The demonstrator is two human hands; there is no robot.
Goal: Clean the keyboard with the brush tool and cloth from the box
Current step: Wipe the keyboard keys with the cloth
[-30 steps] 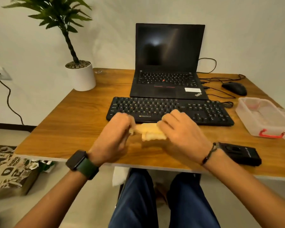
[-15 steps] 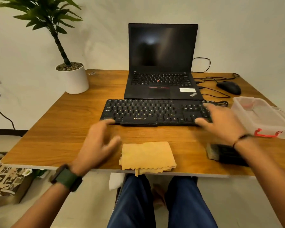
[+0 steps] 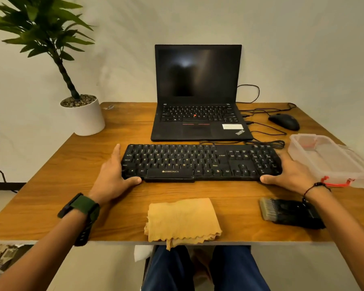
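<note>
One head-worn camera looks forward and down, close over the desk (image 3: 76,169).

Green-strapped black watch (image 3: 80,208) on left wrist, dark beaded bracelet (image 3: 315,186) right, blue trousers (image 3: 204,269).

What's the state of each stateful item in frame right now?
Laptop: lid open, screen dark.
Plastic box: lid off, looks empty.
Cloth: folded, lying at the desk's front edge.
Brush tool: lying flat, unheld.
Keyboard: flat, held at both ends.
Left hand: gripping its left end.
Right hand: gripping its right end.
</note>
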